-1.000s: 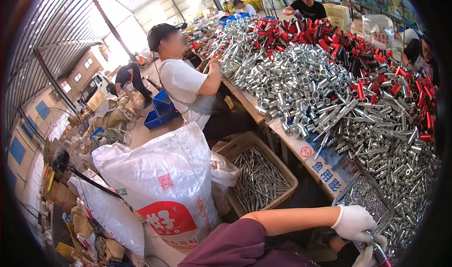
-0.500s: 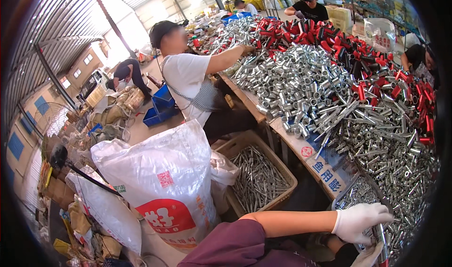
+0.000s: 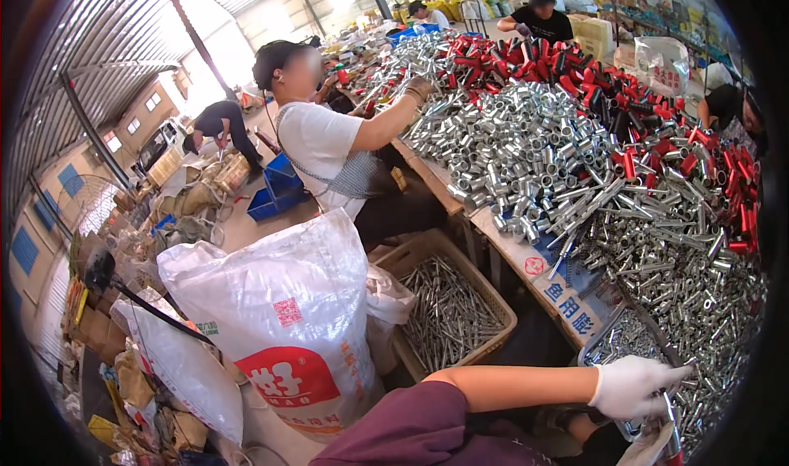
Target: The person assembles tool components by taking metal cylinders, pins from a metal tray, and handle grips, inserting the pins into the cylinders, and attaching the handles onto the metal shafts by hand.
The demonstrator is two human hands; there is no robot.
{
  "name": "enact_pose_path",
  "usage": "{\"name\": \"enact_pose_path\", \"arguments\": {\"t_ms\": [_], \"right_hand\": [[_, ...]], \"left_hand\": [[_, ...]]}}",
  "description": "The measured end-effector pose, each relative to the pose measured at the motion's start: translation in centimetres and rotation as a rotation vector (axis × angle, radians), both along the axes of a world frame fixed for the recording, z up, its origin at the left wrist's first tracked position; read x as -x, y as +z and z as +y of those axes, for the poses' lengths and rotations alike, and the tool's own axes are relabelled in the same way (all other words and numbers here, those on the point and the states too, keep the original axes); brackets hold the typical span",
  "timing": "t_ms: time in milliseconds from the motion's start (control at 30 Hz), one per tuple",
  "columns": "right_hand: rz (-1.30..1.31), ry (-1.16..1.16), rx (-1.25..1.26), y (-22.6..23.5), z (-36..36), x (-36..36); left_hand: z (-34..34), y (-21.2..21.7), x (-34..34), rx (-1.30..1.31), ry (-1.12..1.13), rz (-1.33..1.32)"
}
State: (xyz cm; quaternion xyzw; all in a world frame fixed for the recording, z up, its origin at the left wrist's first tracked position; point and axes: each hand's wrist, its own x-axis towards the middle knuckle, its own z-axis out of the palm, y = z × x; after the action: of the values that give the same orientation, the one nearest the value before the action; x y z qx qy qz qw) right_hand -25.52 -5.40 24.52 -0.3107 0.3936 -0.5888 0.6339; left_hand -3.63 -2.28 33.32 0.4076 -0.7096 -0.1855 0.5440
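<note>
Two white-gloved hands, ours, meet beside a silver rod with a red lower end [image 3: 673,433] at the edge of a worktable [image 3: 519,262] heaped with metal hardware. Our left hand [image 3: 631,389] extends its index finger toward the heap of small silver fittings [image 3: 699,334] at its right; its other fingers curl down by the rod's upper end, and we cannot tell whether they close on it. Our right hand [image 3: 649,447], just below the left, lies against the near side of the rod, partly cut off by the lower edge; we cannot tell whether its fingers are clamped on the metal or apart.

Just beyond our left hand we see a grey-rimmed tray [image 3: 585,352] filled with tiny metal parts [image 3: 625,339]. Farther beyond it, we have short silver tubes [image 3: 526,145] piled thickly, with red sleeves [image 3: 575,63] banked behind them.

Left of our left hand, past our bare forearm [image 3: 509,388] and maroon sleeve [image 3: 411,429], stand a tan plastic crate [image 3: 477,273] of slender silver rods [image 3: 448,310] and, farther left, a bulging white woven sack [image 3: 271,285].

Beyond the sack from our left hand, we find a co-worker in a white T-shirt [image 3: 320,137], one arm over the pile. At the heap's far side from our hands, another in a black T-shirt [image 3: 542,26] bends over the parts.
</note>
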Motion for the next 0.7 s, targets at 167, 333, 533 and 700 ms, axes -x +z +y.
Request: {"name": "enact_pose_path", "arguments": {"t_ms": [167,333,533,700], "right_hand": [[0.741,-0.089,0.538,-3.5,-1.4,2.4],[0.432,0.117,0.475,2.0,0.9,-0.6],[0.530,-0.042,0.479,2.6,0.9,-1.4],[0.701,-0.077,0.612,2.8,2.3,0.9]], "left_hand": [[0.2,0.0,0.2,-0.198,-0.177,-0.097],[-1.8,-2.7,1.4,-0.819,-0.718,0.026],[1.0,-3.1,4.9,-0.602,-0.096,-0.524],[2.7,-5.4,7.8,-0.457,0.101,-0.150]]}}
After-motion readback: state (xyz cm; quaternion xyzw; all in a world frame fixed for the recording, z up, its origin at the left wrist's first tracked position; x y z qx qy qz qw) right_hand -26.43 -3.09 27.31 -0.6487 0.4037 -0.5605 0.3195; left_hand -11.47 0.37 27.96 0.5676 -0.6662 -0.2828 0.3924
